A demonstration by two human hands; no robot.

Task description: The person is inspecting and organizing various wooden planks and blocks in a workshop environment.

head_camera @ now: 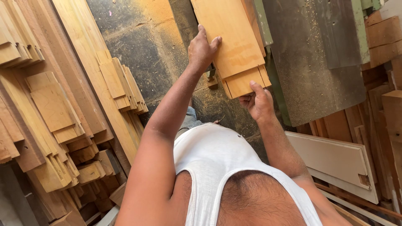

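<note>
— Left hand [203, 49]?
— Flat and mostly open, fingers spread over the left edge of the wooden boards [229, 39], pressing rather than gripping. Thumb side hidden, so cannot tell whether anything curls underneath.
— Right hand [258, 101]?
— At about five o'clock from the left, curled around the near end of the stack, thumb up against the stepped end cut, fingers tucked below and out of sight.
— Where exactly is the stack?
— Top centre, at twelve o'clock from the white vest [217, 155], lying partly over the sawdust-covered machine table [310, 75] and jutting past its left edge over the dusty floor [138, 46].
— Anything nearby?
— Piled offcuts [54, 125] at nine o'clock, a pale panel [335, 161] leaning at four o'clock.
— Likely trouble?
— Probably slippage: several loose boards, held by palm pressure on one side only, could fan apart and drop off the overhang. Sawdust on the table would make sliding easier. Pinched right fingertips also possible if the stack settles suddenly.
</note>
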